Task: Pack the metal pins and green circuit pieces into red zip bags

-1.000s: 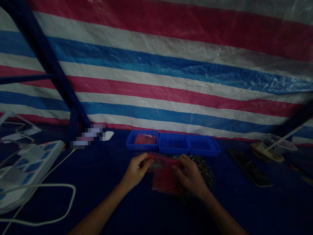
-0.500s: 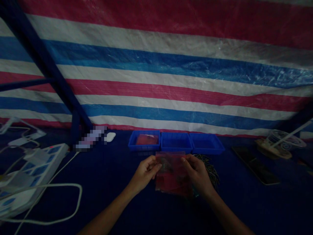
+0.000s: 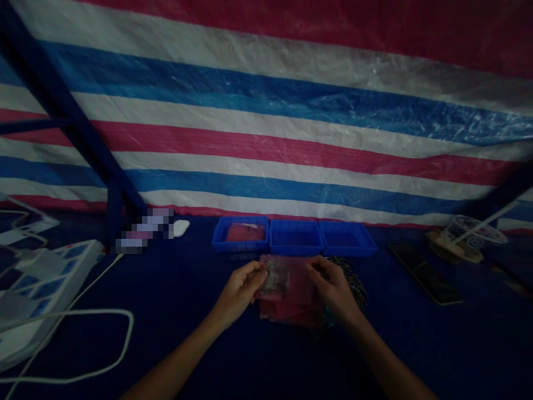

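Between my two hands is a reddish, see-through plastic bag (image 3: 297, 275), with something small and greyish showing through its left half; I cannot make out what. My left hand (image 3: 242, 283) pinches the bag's left edge between thumb and fingers. At the upper right edge my right hand (image 3: 331, 280) grips it the same way. Below it lie more red plastic bags (image 3: 283, 312) on the dark blue table. A heap of thin screw-like metal pieces (image 3: 355, 283) lies just beyond my right hand, partly hidden by it.
Three blue trays stand in a row: the left tray (image 3: 217, 240) holds red bags, beside the middle tray (image 3: 295, 239) and right tray (image 3: 347, 239). A phone (image 3: 427, 273) and plastic cup (image 3: 474, 230) are at right. A power strip (image 3: 54, 289), cable (image 3: 131, 333) and white case (image 3: 180, 228) are left.
The bag in my hands has tilted, and the greyish contents show more clearly at its left side. Both hands keep their hold. The whole view has shifted slightly.
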